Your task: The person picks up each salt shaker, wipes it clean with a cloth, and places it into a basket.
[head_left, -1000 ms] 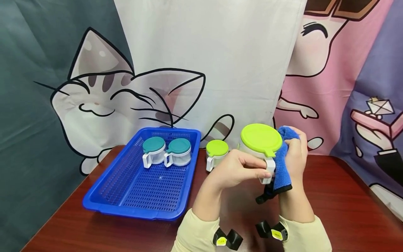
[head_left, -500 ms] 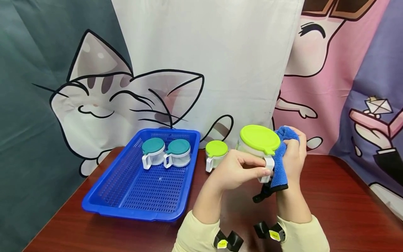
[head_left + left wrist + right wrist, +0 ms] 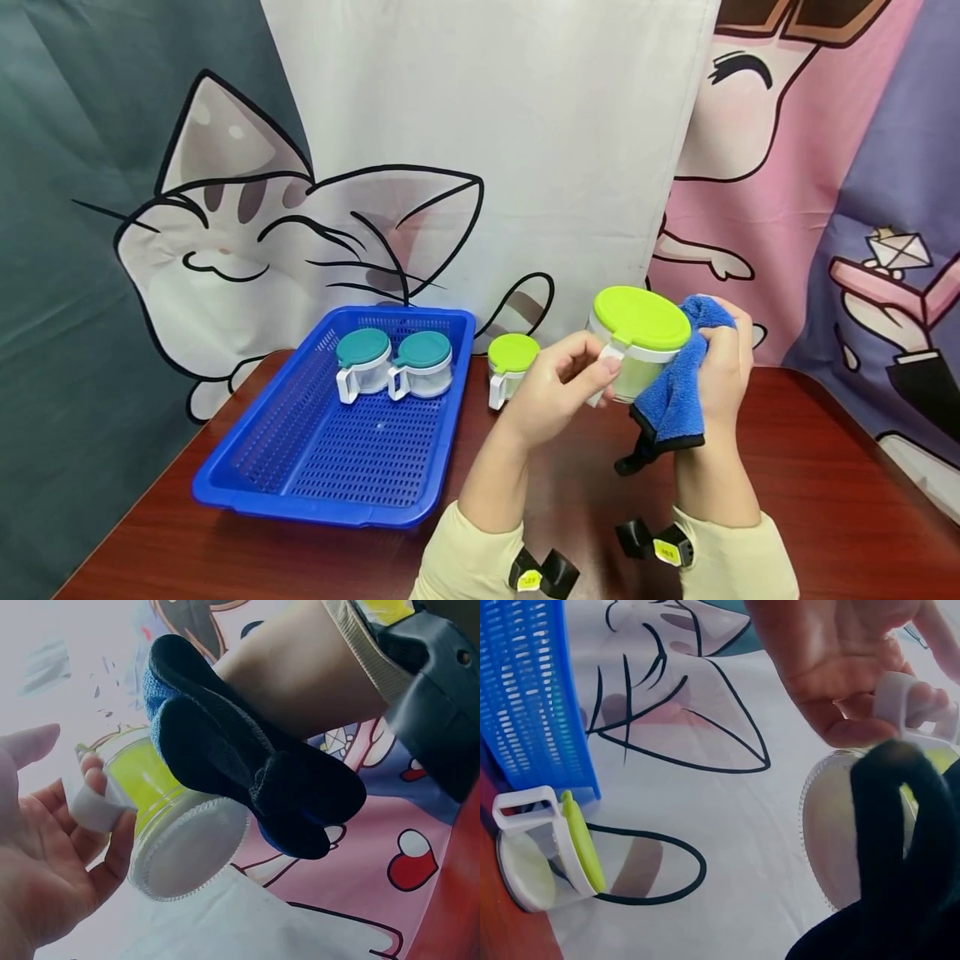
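Observation:
A clear jar (image 3: 637, 375) with a lime-green lid and white handle is held up above the table. My left hand (image 3: 558, 387) grips its handle (image 3: 97, 806), fingers curled through the loop. My right hand (image 3: 726, 367) holds a blue cloth (image 3: 675, 400) with black edging against the jar's right side. In the left wrist view the jar's ribbed base (image 3: 191, 847) shows beside the dark underside of the cloth. Most of the right hand's fingers are hidden behind the cloth.
A blue perforated basket (image 3: 322, 512) stands at the left, with two teal-lidded jars (image 3: 423, 362) at its back. Between basket and hands, a smaller green-lidded jar (image 3: 513, 358) stands on the red-brown table (image 3: 570, 500). A printed cloth (image 3: 570, 150) hangs behind.
The jar has turned, its handle swinging from the right front to the left front. The right hand and cloth first drifted slightly left, then moved right.

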Demonstrator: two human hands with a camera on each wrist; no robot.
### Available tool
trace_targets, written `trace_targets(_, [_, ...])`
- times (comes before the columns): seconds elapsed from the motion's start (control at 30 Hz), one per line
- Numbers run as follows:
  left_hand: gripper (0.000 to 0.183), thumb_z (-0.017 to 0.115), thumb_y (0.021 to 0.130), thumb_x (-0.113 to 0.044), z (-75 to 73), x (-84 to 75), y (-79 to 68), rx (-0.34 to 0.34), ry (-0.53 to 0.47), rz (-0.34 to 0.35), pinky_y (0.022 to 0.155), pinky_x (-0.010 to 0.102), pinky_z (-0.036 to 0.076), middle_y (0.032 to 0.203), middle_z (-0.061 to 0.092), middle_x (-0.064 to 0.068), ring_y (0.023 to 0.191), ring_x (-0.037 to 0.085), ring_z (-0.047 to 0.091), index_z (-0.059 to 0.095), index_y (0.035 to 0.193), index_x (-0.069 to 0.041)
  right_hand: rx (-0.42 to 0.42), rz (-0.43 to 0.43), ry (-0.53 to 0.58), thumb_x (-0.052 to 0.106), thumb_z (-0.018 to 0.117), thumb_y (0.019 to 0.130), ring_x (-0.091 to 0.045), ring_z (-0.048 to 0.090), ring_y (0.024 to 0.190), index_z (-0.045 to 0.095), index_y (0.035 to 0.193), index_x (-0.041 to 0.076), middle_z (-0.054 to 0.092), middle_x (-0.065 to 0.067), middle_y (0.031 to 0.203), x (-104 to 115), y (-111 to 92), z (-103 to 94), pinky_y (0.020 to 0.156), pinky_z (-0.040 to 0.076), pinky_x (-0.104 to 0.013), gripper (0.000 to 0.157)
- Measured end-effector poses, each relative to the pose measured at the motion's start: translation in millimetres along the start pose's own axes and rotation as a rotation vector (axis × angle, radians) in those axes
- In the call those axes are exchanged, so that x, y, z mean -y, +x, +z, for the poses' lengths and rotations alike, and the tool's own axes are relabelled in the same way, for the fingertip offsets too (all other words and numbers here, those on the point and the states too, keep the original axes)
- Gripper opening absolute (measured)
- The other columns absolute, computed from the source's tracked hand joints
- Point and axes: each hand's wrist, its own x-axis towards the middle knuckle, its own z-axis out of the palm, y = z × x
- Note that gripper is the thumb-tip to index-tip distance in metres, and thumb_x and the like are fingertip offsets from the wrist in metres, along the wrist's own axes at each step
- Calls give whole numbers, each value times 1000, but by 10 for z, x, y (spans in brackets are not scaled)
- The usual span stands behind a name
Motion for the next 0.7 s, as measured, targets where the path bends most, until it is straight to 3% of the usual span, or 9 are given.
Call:
trace_targets(0.1, [24, 47, 96, -18, -7, 13, 9, -25, 9, 11, 60, 21, 39, 72, 44, 19, 65, 10, 46, 45, 86, 4, 5, -10, 8, 0, 28, 90, -13, 32, 53, 55, 103, 7, 41, -5, 74, 7, 7, -6, 50, 31, -19, 31])
trace_targets(0.3, [20, 41, 97, -7, -32, 5, 22, -87, -39, -3, 59, 22, 35, 71, 41, 4, 63, 11, 42, 41, 83, 7, 24, -9, 28, -2, 26, 90, -12, 33, 52, 55, 102, 7, 42, -4, 72, 19, 3, 2, 50, 31, -18, 33])
trace_targets(0.47, [25, 37, 97, -7, -72, 8, 21, -136, -72, -4, 55, 22, 32, 64, 39, -1, 58, 12, 39, 38, 78, 9, 43, 13, -13, -2, 25, 90, -12, 35, 55, 56, 103, 9, 44, -5, 78, 45, -10, 5, 53, 33, -18, 35])
trace_targets(0.7, [26, 36, 95, -7, -153, 30, 8, -182, -125, -38, 52, 23, 28, 61, 36, -2, 55, 10, 36, 37, 76, 11, 133, 41, -136, 0, 26, 91, -14, 45, 79, 57, 104, 14, 53, -2, 100, 86, -12, -26, 68, 38, -19, 36])
